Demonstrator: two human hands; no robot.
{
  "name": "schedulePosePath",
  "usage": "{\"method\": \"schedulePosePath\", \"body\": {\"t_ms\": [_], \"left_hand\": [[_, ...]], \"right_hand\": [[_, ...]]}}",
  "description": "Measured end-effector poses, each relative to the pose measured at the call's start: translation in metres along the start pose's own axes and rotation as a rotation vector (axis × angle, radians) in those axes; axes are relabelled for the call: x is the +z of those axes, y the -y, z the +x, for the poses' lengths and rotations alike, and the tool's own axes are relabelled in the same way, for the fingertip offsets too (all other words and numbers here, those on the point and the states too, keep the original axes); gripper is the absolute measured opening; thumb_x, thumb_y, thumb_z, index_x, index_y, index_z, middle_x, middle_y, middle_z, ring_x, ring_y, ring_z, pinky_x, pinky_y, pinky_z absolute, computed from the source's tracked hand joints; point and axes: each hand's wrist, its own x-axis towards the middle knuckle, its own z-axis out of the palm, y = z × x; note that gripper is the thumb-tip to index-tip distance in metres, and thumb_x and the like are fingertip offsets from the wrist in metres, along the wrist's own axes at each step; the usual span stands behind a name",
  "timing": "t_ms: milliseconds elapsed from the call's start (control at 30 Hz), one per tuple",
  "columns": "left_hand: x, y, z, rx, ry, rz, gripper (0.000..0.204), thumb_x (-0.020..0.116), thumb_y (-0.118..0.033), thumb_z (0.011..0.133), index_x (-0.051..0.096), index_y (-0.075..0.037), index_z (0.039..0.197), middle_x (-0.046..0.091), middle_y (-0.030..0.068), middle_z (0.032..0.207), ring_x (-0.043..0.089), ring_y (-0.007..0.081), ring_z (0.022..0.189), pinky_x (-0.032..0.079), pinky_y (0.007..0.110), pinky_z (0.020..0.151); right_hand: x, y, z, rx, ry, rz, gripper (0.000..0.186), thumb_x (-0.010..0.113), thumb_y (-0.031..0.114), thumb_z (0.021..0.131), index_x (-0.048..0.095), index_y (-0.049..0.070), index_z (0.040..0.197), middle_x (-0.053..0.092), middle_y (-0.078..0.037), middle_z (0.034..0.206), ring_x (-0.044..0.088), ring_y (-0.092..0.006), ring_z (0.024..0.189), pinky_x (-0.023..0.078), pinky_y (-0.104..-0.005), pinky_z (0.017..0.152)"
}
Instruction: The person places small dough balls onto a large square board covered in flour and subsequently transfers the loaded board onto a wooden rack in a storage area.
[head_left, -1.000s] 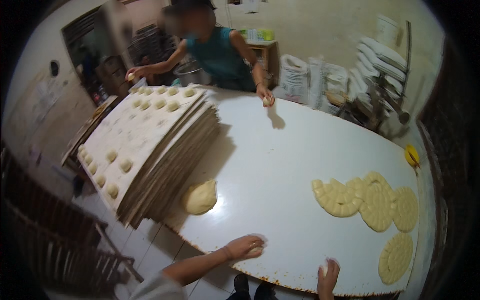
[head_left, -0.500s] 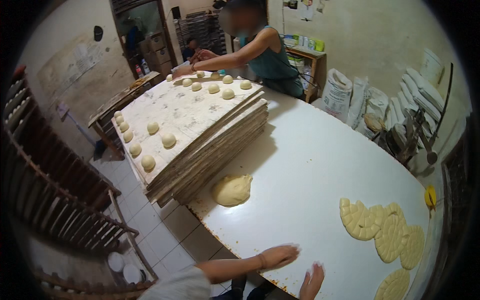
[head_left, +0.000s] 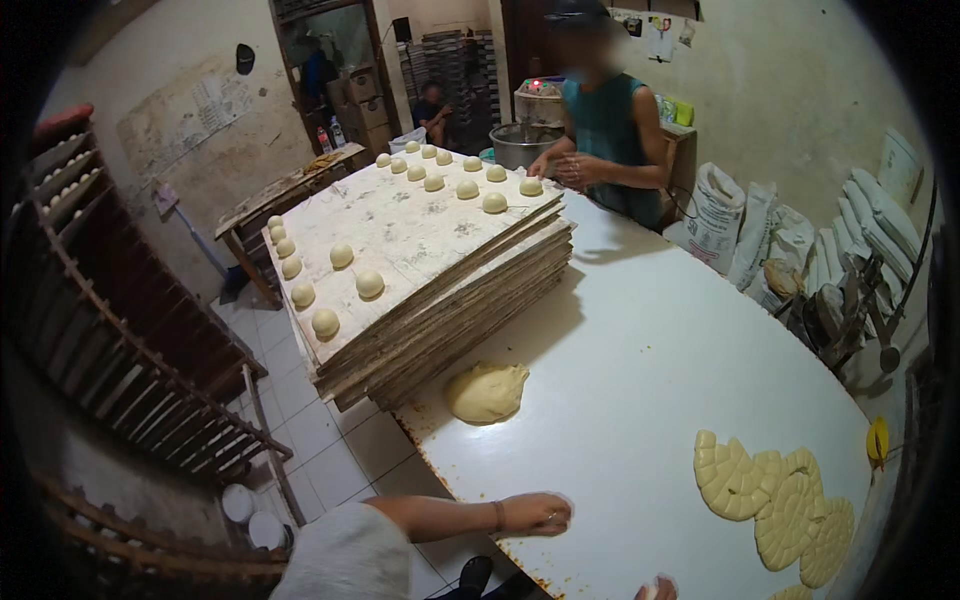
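White table point(head_left: 640, 350) carried a dough lump point(head_left: 486, 391) at its 9 o'clock edge, apart from both hands. Left hand point(head_left: 536, 513) lay flat, fingers spread, on the table at 6 o'clock, holding nothing. Right hand point(head_left: 655, 588) barely showed at the edge; its grip could not be told. Boards point(head_left: 430, 270) stood at 10 o'clock.

The white table point(head_left: 640, 380) lies open across its middle, from the left hand point(head_left: 535, 514) at the near edge to the far end. Obstructions: a dough lump point(head_left: 486, 391) just beside the stack of wooden boards point(head_left: 440, 270) on the left, and scored dough discs point(head_left: 775, 495) at the right. A co-worker point(head_left: 610, 140) blocks the far end.
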Motion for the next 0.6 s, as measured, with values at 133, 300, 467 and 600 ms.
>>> {"method": "schedulePosePath", "body": {"t_ms": [133, 300, 467, 600], "left_hand": [[0.061, -0.023, 0.098, -0.087, -0.366, 0.167, 0.03, 0.06, -0.019, 0.105, 0.065, 0.001, 0.127, 0.065, 0.0176, 0.131, 0.058, 0.0351, 0.132, 0.046, 0.042, 0.116], [0.015, -0.017, -0.015, -0.062, 0.036, -0.062, 0.026, 0.061, -0.019, 0.105, 0.069, -0.005, 0.125, 0.066, 0.0171, 0.129, 0.058, 0.0363, 0.131, 0.046, 0.047, 0.114], [0.047, -0.023, 0.091, -0.167, -0.341, 0.106, 0.028, 0.06, -0.016, 0.104, 0.068, -0.006, 0.129, 0.064, 0.0165, 0.136, 0.054, 0.035, 0.136, 0.045, 0.045, 0.117], [0.041, -0.022, 0.008, 0.024, -0.027, 0.043, 0.024, 0.061, -0.017, 0.105, 0.066, -0.004, 0.124, 0.062, 0.0162, 0.138, 0.058, 0.0335, 0.131, 0.047, 0.044, 0.114]], "right_hand": [[0.032, 0.058, 0.05, -0.05, -0.06, 0.142, 0.04, 0.061, 0.022, 0.107, 0.062, -0.004, 0.138, 0.059, -0.025, 0.141, 0.047, -0.0439, 0.137, 0.034, -0.0514, 0.12], [-0.006, -0.015, -0.013, 0.078, 0.227, 0.264, 0.039, 0.069, 0.019, 0.102, 0.064, -0.001, 0.136, 0.057, -0.02, 0.143, 0.051, -0.0386, 0.134, 0.042, -0.0507, 0.114], [0.016, 0.046, 0.063, -0.051, 0.029, 0.121, 0.046, 0.058, 0.029, 0.108, 0.059, -0.004, 0.14, 0.058, -0.025, 0.145, 0.044, -0.0437, 0.143, 0.029, -0.0519, 0.124], [0.0, -0.005, -0.013, -0.087, 0.237, 0.121, 0.035, 0.063, 0.017, 0.104, 0.064, -0.002, 0.134, 0.059, -0.024, 0.142, 0.048, -0.0431, 0.138, 0.036, -0.0522, 0.12]]}}
